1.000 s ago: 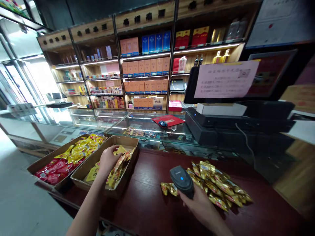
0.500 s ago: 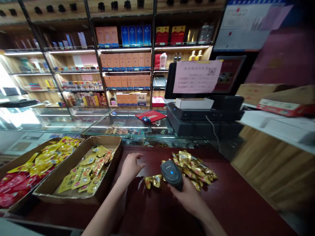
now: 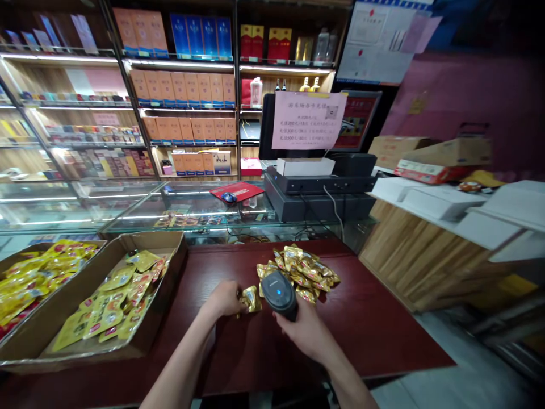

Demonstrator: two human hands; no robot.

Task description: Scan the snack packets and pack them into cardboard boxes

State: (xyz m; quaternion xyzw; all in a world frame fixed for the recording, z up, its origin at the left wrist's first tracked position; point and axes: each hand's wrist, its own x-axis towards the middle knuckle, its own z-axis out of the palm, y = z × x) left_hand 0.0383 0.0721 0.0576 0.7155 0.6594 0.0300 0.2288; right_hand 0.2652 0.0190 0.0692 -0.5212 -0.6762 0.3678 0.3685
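My right hand (image 3: 304,324) is wrapped round the handle of a dark barcode scanner (image 3: 279,291) with a small blue light, held above the dark red tabletop (image 3: 251,358). Left of it, my left hand (image 3: 223,299) has its fingers closed at a small gold foil packet (image 3: 251,299) on the table. Just behind and right of the scanner lies a pile of gold packets (image 3: 306,268). To the left, a cardboard tray (image 3: 140,335) holds flat yellow packets (image 3: 106,307).
Another tray of yellow and red packets (image 3: 42,272) is at far left. Behind the table are a glass counter (image 3: 140,213), a red mat (image 3: 240,192) with a mouse, and a monitor (image 3: 267,128) above dark equipment. White boxes (image 3: 443,200) stand at right.
The view has turned right, shifting the scene left. My left hand has lowered and its fingers have closed at the gold packet. My right hand still holds the scanner.
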